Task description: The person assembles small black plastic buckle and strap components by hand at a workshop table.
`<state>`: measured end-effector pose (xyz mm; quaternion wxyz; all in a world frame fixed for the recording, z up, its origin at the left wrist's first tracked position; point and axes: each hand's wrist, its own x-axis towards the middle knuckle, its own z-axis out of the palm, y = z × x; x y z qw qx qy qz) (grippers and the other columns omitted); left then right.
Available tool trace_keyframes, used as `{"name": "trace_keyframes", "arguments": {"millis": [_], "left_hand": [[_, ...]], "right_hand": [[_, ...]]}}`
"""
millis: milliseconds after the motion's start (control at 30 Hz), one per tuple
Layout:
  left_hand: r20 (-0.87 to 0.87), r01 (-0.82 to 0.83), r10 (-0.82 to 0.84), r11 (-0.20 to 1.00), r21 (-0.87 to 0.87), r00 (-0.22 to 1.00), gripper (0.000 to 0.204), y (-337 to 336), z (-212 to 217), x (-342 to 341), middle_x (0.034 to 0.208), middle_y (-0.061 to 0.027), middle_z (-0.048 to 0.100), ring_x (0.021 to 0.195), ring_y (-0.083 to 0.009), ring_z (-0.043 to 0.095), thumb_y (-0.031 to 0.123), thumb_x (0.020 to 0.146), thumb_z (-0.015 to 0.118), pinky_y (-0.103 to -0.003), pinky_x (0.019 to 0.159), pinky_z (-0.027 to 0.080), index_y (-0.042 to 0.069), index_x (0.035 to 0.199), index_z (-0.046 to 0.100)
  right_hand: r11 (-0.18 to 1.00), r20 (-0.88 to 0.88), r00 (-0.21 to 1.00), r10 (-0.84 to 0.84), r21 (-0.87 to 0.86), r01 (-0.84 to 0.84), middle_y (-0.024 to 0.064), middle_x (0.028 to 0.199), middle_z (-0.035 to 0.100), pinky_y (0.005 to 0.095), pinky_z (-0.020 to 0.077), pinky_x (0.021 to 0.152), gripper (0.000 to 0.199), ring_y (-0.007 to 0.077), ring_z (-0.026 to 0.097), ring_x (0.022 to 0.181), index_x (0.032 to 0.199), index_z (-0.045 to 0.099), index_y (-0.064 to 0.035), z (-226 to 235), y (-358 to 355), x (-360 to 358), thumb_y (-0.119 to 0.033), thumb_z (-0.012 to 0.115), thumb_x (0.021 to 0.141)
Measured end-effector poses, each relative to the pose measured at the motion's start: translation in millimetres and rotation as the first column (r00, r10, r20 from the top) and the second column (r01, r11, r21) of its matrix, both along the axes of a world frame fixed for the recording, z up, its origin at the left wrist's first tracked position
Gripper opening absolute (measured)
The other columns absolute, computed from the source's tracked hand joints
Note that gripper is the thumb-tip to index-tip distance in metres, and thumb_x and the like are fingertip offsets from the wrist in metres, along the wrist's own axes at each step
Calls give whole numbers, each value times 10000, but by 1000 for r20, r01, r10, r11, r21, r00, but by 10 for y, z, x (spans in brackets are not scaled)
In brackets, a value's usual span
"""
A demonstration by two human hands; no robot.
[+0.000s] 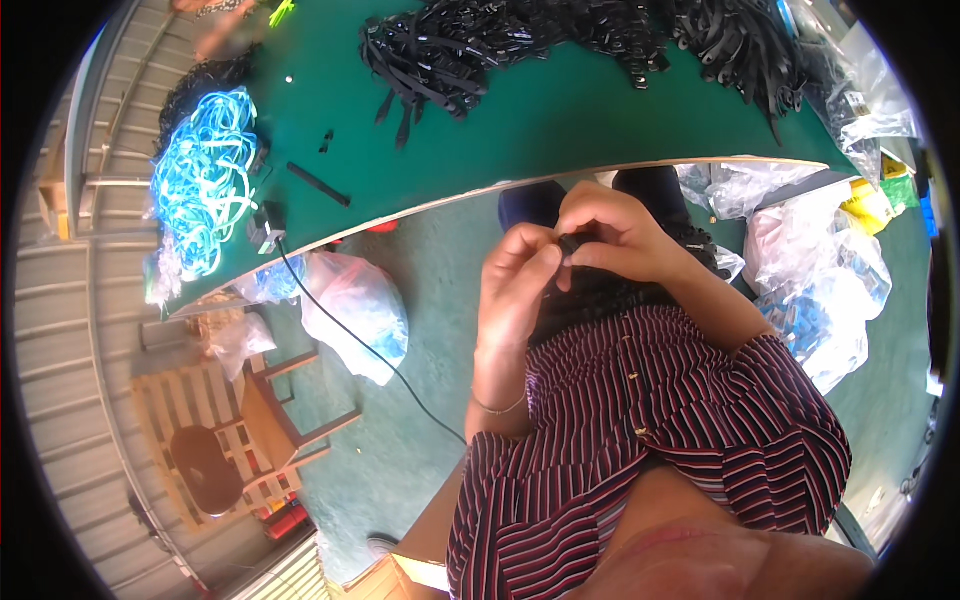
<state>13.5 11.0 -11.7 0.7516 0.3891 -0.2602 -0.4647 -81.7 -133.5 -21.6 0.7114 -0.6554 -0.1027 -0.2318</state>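
Over my lap, just off the table's near edge, both my hands are brought together at the fingertips. My left hand [520,275], with a thin bracelet on its wrist, pinches a small black piece [568,246] between thumb and forefinger. My right hand [622,237] grips the same piece from the other side, its fingers curled. Most of that piece is hidden by the fingers, so I cannot tell its exact kind. Below my hands, a bunch of black straps [610,295] lies across my lap, partly covered by my forearms.
On the green table [480,140] lie a heap of black straps with buckles [540,35], a tangle of blue-white cords [208,165], a black rod [318,184] and a small black box [267,228] with a cable. Filled plastic bags [355,310] and a wooden chair [270,412] stand left; more bags [815,280] right.
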Motion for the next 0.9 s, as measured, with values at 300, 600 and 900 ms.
{"name": "trace_keyframes", "arguments": {"millis": [300,600,900], "left_hand": [[-18,-140,140,989,-47,990,94,9,-111,26,860,-29,564,698,-84,523,8,824,589,-209,642,446,37,888,526],[675,-219,20,953,211,738,117,15,-34,9,719,-48,596,656,-91,555,36,773,654,-220,592,454,-21,849,584],[126,147,-162,982,119,979,304,-18,127,-141,580,-69,539,448,-79,426,270,763,627,-206,405,310,-25,750,553]], "right_hand": [[670,291,918,-269,-628,396,43,808,515,235,416,596,133,120,499,701,873,587,-27,269,-4,97,-87,647,770],[959,-385,915,-125,-284,11,-9,545,451,227,311,469,196,54,397,512,682,540,-10,220,-37,-85,-128,549,838],[924,-136,979,152,370,-92,-32,527,437,197,249,444,293,24,362,477,564,491,-51,110,92,-279,-190,548,816]]}}
